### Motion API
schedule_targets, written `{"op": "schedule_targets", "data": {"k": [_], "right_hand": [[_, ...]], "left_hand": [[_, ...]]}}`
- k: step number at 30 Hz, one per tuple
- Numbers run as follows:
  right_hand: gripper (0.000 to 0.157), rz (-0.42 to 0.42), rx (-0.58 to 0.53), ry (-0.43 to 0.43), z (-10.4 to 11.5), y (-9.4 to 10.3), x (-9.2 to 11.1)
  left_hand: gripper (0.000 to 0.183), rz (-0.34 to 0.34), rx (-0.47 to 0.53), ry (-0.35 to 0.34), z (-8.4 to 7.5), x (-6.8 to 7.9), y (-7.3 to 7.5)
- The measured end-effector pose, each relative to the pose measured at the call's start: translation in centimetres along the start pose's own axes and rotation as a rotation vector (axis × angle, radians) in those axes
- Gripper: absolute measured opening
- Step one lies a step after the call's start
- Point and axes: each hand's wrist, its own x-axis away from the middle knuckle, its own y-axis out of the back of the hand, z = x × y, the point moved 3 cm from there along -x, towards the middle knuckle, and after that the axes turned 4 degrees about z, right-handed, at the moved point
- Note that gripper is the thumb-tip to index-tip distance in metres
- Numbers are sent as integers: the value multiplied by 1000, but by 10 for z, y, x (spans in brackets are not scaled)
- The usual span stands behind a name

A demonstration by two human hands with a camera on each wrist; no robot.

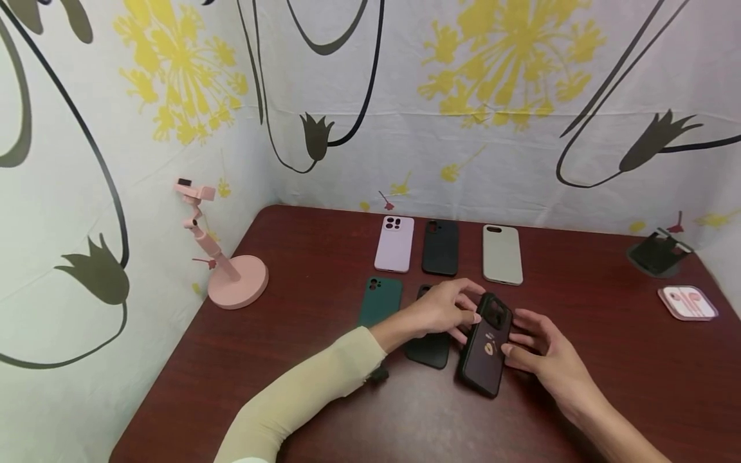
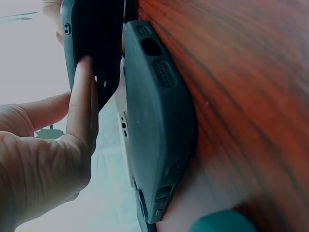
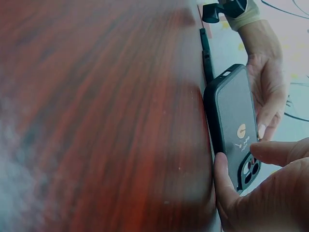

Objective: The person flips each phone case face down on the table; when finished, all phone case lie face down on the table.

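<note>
Both hands hold a dark phone case (image 1: 485,354), tilted above the table, with a small pale print on its back and a big camera cut-out near the top. My left hand (image 1: 442,310) pinches its upper left edge. In the left wrist view, a finger of that hand (image 2: 53,150) reaches against the hollow inner side. At the opposite edge, my right hand (image 1: 552,360) grips the case between thumb and fingers, as the right wrist view also shows. Partly under the left hand lies another black phone case (image 1: 427,352). A green phone case (image 1: 380,299) is partly hidden by the left forearm.
Lilac (image 1: 395,245), black (image 1: 440,247) and pale grey (image 1: 502,254) phone cases lie in a back row. A pink stand (image 1: 238,283) is at the left. At the right are a dark folding stand (image 1: 660,253) and an earphone box (image 1: 687,303). Patterned cloth (image 1: 359,161) hangs behind.
</note>
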Motion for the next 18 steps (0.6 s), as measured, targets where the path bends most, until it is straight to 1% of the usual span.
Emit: {"op": "schedule_targets", "data": {"k": [2, 9, 13, 18], "right_hand": [[92, 6, -19, 0, 0, 0, 0], [87, 31, -62, -4, 1, 3, -2], [85, 22, -81, -19, 0, 4, -3], [80, -7, -93, -13, 0, 6, -4]], "left_hand": [[49, -3, -4, -6, 0, 1, 1], [50, 2, 0, -19, 4, 2, 5], [50, 5, 13, -18, 6, 1, 6], [49, -13, 5, -6, 8, 1, 5]]}}
